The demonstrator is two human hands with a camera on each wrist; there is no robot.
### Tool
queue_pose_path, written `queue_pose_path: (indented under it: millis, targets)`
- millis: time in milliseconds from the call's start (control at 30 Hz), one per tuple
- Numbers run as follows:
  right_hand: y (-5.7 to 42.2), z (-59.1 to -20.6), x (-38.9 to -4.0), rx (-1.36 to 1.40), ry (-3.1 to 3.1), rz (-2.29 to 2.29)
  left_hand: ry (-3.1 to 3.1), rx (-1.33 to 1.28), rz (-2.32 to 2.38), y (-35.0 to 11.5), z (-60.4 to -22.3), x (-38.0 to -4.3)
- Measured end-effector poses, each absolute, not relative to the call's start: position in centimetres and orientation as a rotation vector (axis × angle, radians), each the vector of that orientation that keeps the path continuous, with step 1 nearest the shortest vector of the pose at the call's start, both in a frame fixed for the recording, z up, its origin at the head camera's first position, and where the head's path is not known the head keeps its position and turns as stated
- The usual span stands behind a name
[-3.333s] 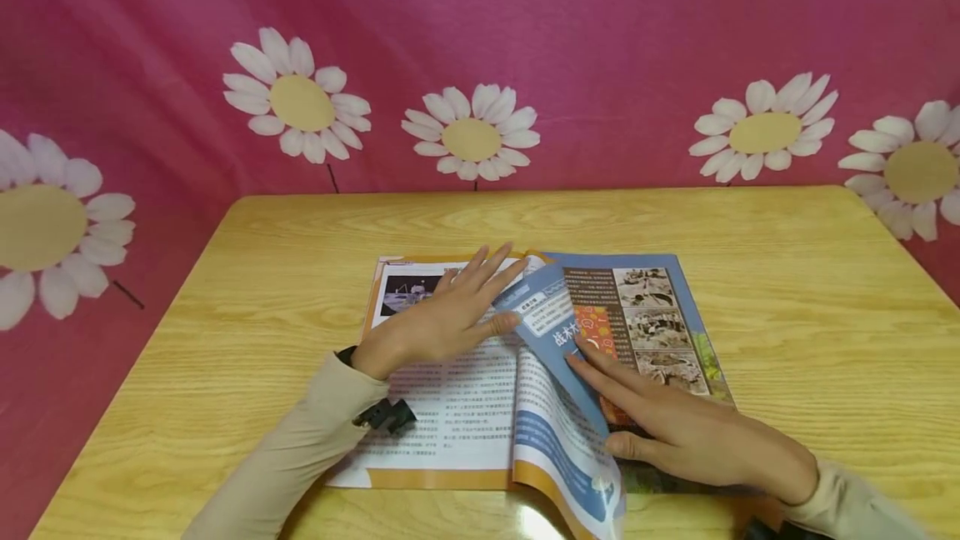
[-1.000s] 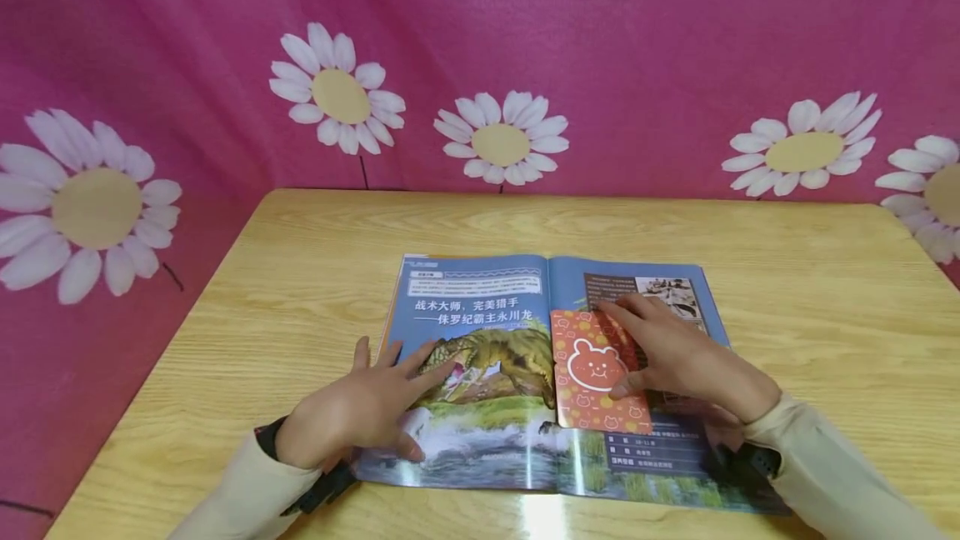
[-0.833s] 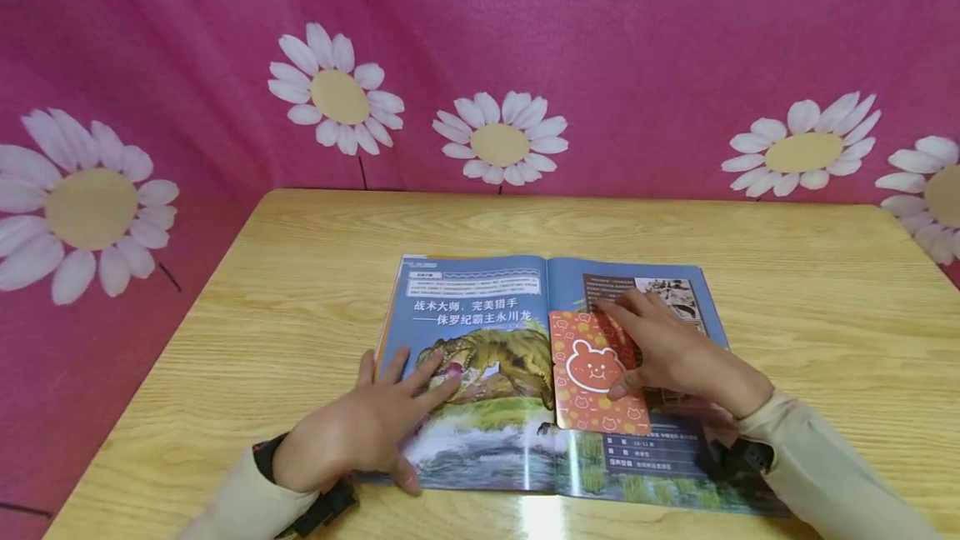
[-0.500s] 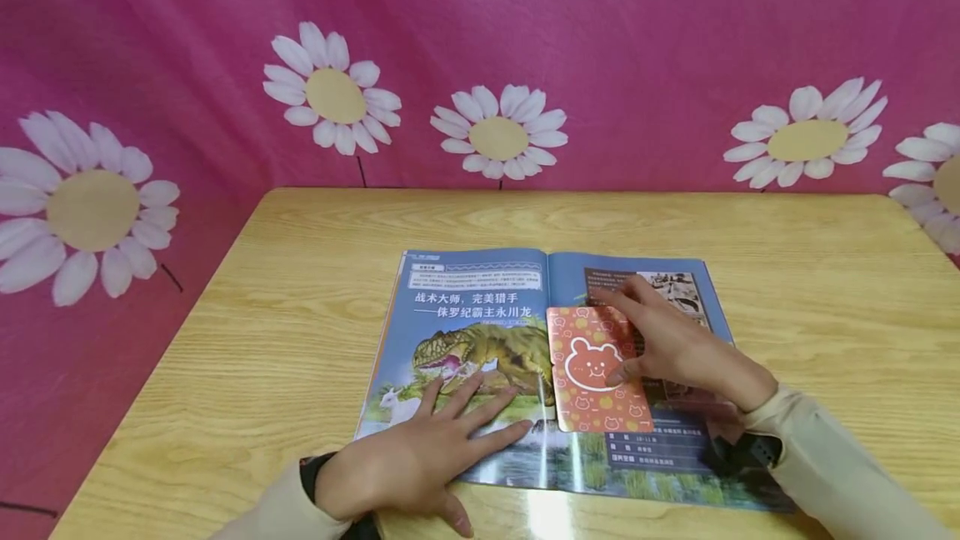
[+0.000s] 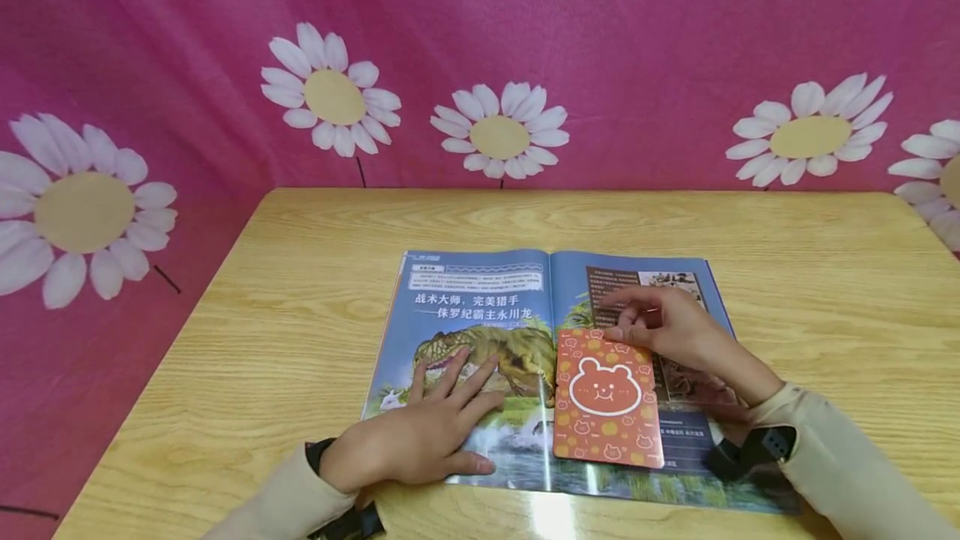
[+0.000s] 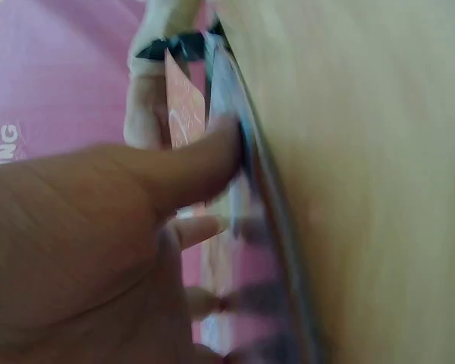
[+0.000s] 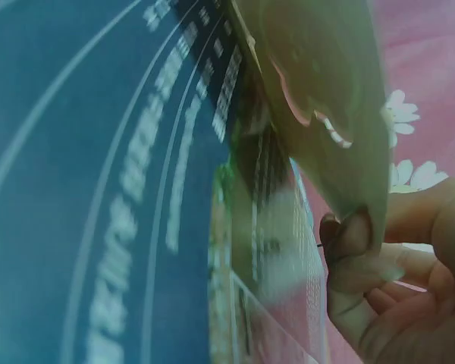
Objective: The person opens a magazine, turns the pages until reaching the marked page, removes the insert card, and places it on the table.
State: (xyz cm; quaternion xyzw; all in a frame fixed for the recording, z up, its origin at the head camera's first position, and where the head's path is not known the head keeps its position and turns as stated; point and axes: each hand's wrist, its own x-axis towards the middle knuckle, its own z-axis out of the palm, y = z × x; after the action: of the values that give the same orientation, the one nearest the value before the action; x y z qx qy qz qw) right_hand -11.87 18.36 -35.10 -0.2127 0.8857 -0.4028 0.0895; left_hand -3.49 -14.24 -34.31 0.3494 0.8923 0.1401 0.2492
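An open magazine lies on the table, a dinosaur picture across its left page. My left hand rests on the lower part of that page with its fingers spread; the left wrist view shows the thumb at the page edge. My right hand pinches the top edge of an orange-red card with a white-outlined bear face. In the right wrist view, the card stands tilted up off the page, held between thumb and fingers. It hides part of the right page's text.
The wooden table runs around the magazine on all sides. Behind it hangs a pink cloth printed with large white daisies. Light glares on the table at the front edge.
A page turned by both hands now lies flat on the left. The card has come up off the right page and nearer the front. My left hand has shifted rightward across the page.
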Motion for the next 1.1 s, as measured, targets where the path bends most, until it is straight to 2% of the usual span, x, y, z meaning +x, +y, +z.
queue_pose_path:
  millis: [1100]
  targets:
    - [20.4,-35.0,-12.1,-0.610,2.481,-1.418,2.376,0.919,0.280,-14.1,-34.5,-3.3]
